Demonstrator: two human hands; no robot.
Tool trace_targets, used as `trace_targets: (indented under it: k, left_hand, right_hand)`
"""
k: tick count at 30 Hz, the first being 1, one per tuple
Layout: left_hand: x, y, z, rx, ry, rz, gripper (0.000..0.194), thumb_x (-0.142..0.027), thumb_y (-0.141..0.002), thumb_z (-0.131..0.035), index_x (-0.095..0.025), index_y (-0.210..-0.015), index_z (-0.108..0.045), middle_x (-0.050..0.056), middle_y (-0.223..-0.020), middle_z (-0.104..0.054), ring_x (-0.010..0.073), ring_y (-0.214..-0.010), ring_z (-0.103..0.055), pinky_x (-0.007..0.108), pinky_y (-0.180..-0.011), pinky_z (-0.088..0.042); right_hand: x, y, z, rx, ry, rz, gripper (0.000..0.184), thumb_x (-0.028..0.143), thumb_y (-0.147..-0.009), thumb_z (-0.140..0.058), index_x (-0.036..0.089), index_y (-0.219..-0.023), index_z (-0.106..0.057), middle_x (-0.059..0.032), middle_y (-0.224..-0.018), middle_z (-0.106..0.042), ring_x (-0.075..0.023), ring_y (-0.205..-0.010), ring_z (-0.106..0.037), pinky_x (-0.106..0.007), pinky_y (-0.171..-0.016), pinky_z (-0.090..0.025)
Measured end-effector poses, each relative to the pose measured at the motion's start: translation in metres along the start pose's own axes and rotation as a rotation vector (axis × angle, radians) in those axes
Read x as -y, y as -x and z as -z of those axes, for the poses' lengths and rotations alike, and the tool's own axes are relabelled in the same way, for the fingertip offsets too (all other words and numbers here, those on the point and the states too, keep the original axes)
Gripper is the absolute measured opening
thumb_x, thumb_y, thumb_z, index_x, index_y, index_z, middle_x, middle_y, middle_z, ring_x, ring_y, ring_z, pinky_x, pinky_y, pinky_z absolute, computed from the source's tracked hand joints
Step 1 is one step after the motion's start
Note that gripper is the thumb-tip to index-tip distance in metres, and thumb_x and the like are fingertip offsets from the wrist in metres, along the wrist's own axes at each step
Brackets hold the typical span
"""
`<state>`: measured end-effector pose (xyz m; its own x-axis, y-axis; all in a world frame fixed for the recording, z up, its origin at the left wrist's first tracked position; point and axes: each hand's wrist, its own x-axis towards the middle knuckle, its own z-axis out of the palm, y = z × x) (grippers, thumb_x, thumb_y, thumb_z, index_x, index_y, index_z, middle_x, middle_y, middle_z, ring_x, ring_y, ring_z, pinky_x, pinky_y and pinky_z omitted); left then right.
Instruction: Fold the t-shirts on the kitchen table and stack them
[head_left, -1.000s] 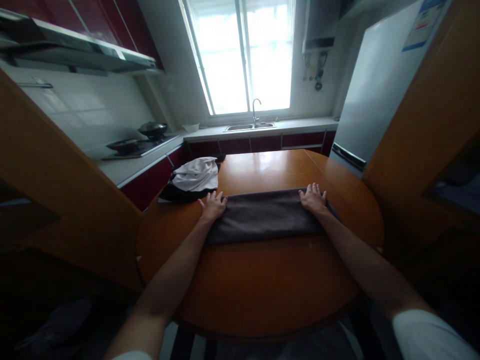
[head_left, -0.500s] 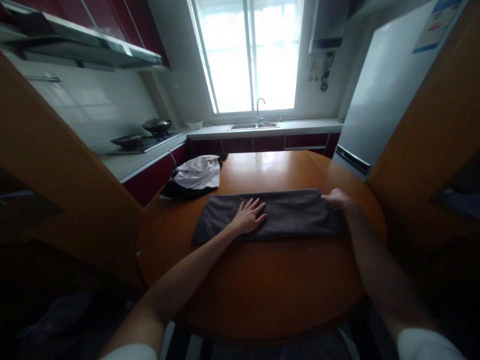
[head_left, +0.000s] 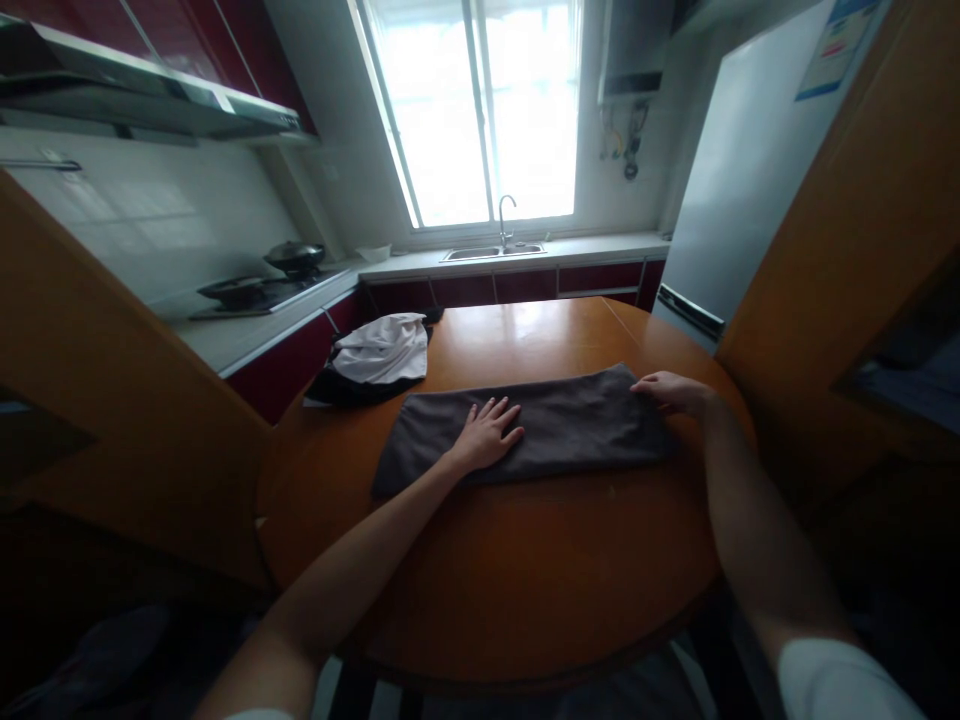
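A dark grey cloth (head_left: 564,425), folded into a long strip, lies across the wooden table (head_left: 525,570) in front of me. My left hand (head_left: 486,436) rests flat on the cloth left of its middle, fingers spread. At the cloth's right end, my right hand (head_left: 670,391) pinches the edge near the far corner, which is slightly raised. Part of the right hand's fingers is hidden behind the hand itself. I cannot tell what kind of fabric item the cloth is.
A heap of white and black clothes (head_left: 382,350) lies at the table's far left. Beyond the table are a counter with a sink (head_left: 495,252), a stove with pans (head_left: 296,257), and a fridge (head_left: 739,170) at the right.
My left hand has moved right from the cloth's left end onto its surface. My right hand has shifted to the right end and taken hold of the edge, whose far corner has lifted a little.
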<state>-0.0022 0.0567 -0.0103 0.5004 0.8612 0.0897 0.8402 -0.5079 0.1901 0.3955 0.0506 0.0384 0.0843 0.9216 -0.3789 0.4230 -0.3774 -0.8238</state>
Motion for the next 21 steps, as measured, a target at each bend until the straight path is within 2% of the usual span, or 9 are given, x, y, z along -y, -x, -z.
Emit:
trace_targets:
  k: [4, 9, 12, 15, 18, 21]
  left_hand:
    - [-0.001, 0.0, 0.0, 0.006, -0.001, 0.008, 0.059, -0.058, -0.101, -0.039, -0.03, -0.153, -0.044, 0.007, -0.165, -0.03, 0.0318, -0.154, -0.021, 0.06, -0.123, -0.013]
    - [-0.004, -0.001, 0.0, -0.063, 0.054, -0.009, 0.055, -0.052, -0.099, -0.048, -0.028, -0.149, -0.049, 0.009, -0.162, -0.035, 0.0339, -0.153, -0.023, 0.064, -0.122, -0.014]
    - [-0.011, -0.002, 0.005, -0.211, 0.235, -0.117, 0.052, -0.042, -0.1, -0.049, -0.025, -0.149, -0.049, 0.011, -0.154, -0.048, 0.0301, -0.145, -0.039, 0.055, -0.121, -0.027]
    - [-0.018, -0.003, 0.009, -0.324, 0.499, -0.292, 0.052, -0.039, -0.103, -0.046, -0.022, -0.152, -0.044, 0.013, -0.142, -0.058, 0.0243, -0.131, -0.055, 0.04, -0.113, -0.042]
    - [-0.021, -0.003, 0.008, -0.34, 0.686, -0.352, 0.057, -0.042, -0.103, -0.046, -0.023, -0.156, -0.036, 0.013, -0.136, -0.061, 0.0226, -0.119, -0.062, 0.036, -0.101, -0.05]
    - [-0.02, -0.003, 0.004, -0.311, 0.773, -0.299, 0.062, -0.043, -0.103, -0.046, -0.024, -0.16, -0.029, 0.012, -0.132, -0.063, 0.0204, -0.105, -0.066, 0.033, -0.091, -0.054]
  right_hand:
    - [0.006, 0.011, 0.004, 0.116, -0.151, 0.168, 0.032, 0.028, -0.084, -0.071, 0.014, -0.112, -0.064, -0.0094, -0.095, -0.072, -0.0124, -0.068, -0.065, -0.018, -0.055, -0.05]
    - [0.032, 0.021, -0.021, 0.038, -0.226, 0.307, 0.04, 0.027, -0.085, -0.069, 0.014, -0.122, -0.062, -0.0116, -0.1, -0.073, -0.0152, -0.072, -0.068, -0.02, -0.057, -0.054]
    - [0.051, 0.029, -0.048, -0.014, -0.249, 0.374, 0.041, 0.027, -0.084, -0.067, 0.014, -0.122, -0.06, -0.0127, -0.103, -0.073, -0.0173, -0.075, -0.069, -0.023, -0.06, -0.055]
    - [0.065, 0.034, -0.081, -0.061, -0.232, 0.427, 0.041, 0.028, -0.082, -0.068, 0.014, -0.119, -0.06, -0.0113, -0.099, -0.073, -0.0152, -0.068, -0.066, -0.02, -0.05, -0.047]
    - [0.072, 0.033, -0.121, -0.155, -0.115, 0.499, 0.042, 0.029, -0.078, -0.071, 0.013, -0.117, -0.063, -0.0061, -0.084, -0.071, -0.0128, -0.059, -0.059, -0.021, -0.047, -0.042]
    - [0.071, 0.032, -0.157, -0.256, 0.117, 0.621, 0.04, 0.027, -0.076, -0.073, 0.013, -0.113, -0.068, -0.0033, -0.076, -0.068, -0.0155, -0.065, -0.061, -0.024, -0.058, -0.047]
